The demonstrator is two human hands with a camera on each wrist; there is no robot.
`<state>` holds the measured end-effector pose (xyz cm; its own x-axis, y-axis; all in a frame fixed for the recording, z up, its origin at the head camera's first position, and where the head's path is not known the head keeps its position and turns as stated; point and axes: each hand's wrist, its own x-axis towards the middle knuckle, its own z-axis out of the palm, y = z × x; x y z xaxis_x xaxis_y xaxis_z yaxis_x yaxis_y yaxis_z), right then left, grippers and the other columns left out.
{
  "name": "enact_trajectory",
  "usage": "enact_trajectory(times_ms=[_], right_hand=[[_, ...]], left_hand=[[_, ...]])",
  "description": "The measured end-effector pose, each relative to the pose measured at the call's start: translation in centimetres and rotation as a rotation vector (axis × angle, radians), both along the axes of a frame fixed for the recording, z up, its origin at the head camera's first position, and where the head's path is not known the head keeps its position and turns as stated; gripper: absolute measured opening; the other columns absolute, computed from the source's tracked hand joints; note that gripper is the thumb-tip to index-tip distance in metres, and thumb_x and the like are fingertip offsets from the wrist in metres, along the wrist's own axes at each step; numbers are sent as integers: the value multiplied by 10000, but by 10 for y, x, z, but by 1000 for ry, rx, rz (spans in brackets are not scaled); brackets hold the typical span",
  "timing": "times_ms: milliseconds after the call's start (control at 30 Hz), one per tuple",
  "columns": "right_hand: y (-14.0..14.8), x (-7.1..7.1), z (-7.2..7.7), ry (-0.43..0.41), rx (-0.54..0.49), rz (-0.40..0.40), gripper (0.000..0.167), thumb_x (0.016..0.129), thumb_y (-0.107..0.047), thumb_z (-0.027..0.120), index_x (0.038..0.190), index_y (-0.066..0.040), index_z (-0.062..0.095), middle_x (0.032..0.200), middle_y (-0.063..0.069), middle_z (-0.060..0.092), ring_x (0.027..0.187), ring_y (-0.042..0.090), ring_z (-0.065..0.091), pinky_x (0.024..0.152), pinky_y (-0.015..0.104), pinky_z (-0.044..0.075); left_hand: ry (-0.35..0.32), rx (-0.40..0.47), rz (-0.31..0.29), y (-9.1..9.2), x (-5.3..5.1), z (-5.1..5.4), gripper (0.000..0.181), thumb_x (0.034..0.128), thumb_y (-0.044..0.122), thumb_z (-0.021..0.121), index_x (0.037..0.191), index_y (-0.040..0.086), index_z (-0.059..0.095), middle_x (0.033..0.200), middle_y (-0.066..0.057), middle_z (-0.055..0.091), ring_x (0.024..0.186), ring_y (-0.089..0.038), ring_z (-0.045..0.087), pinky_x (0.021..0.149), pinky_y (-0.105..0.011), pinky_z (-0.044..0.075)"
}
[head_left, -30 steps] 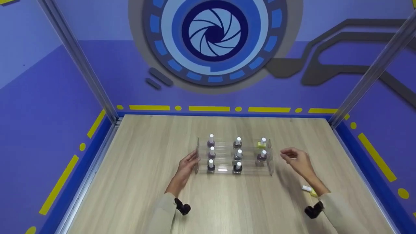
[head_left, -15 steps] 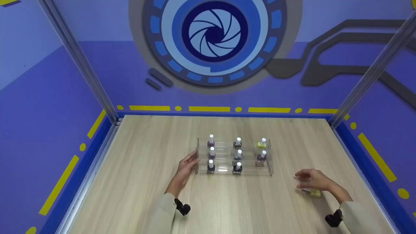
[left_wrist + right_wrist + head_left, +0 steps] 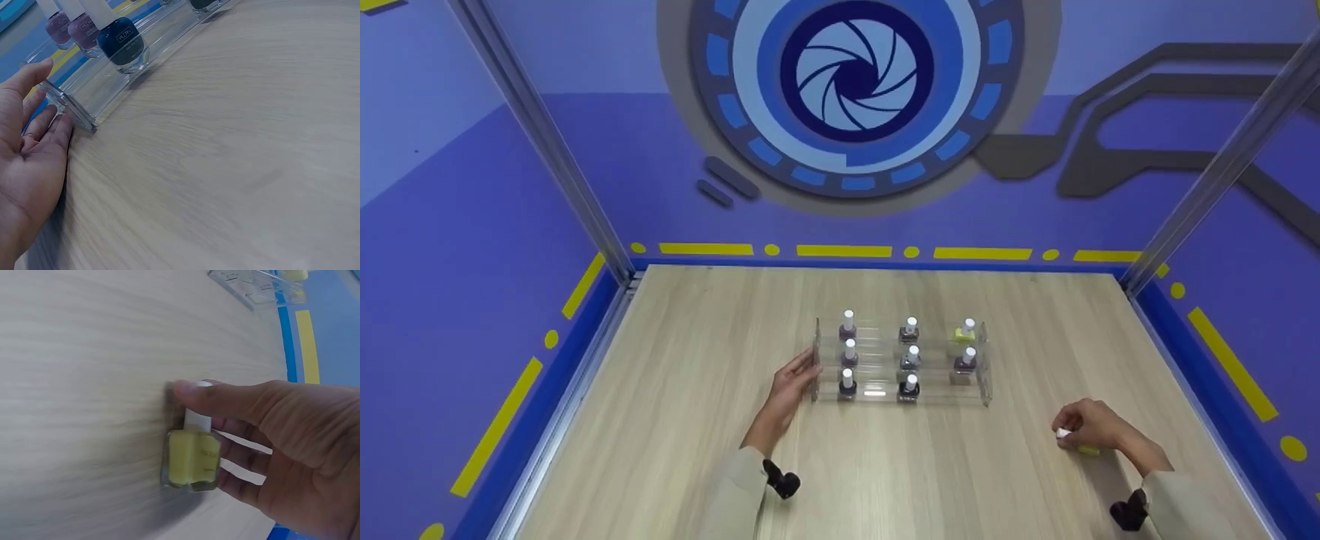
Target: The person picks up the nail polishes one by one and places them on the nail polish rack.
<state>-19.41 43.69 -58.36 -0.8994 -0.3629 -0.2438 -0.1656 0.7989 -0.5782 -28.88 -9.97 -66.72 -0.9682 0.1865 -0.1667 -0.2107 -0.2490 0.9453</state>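
Note:
A clear tiered display rack [image 3: 877, 397] stands mid-table with several white-capped nail polish bottles on its three tiers. My left hand [image 3: 789, 386] holds the rack's left side panel [image 3: 70, 107], thumb over the inner side and fingers along the outside. On the front tier nearby is a dark teal bottle [image 3: 122, 42]; purple bottles [image 3: 83, 28] sit behind it. To the right of the rack, my right hand [image 3: 1095, 426] pinches the white cap [image 3: 197, 421] of a yellow nail polish bottle [image 3: 191, 458] at the table surface. Whether the bottle still touches the table is unclear.
The rack's back tier holds another yellow bottle [image 3: 964, 334] at its right end, with a purple one [image 3: 964, 364] below it. Wood-grain table [image 3: 697, 360] surrounds the rack. Blue-purple panels and metal posts [image 3: 1185, 187] bound the table's back and sides.
My right hand has moved from beside the rack down and right to the yellow nail polish bottle and now pinches its cap. My left hand stays on the rack.

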Motion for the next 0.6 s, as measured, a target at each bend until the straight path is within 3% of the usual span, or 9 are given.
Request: enact_trajectory(times_ms=[300,467,600], right_hand=[[3,2,-5,9,-35,-113,170,856,-103,807,972,-6,731,878,68,726,744,58,594,639,183,476],[-1,1,-5,57,-100,-248,208,874,-114,799,1009,19,715,905,108,736,761,33,614,648,175,495],[-3,0,-5,49,-129,-378,271,895,-124,784,1068,72,712,945,141,746,777,18,620,641,173,506]], left_hand=[[-1,0,-4,-1,-1,0,589,1010,144,644,1542,32,418,1629,-176,378,1522,-314,358,1248,-427,331],[-14,-2,-16,-2,1,1,620,1007,174,656,1557,48,399,1643,-168,359,1534,-306,339,1247,-410,336],[-2,-4,-30,-2,2,2,638,1014,185,648,1568,34,370,1652,-187,331,1542,-323,316,1245,-411,342]])
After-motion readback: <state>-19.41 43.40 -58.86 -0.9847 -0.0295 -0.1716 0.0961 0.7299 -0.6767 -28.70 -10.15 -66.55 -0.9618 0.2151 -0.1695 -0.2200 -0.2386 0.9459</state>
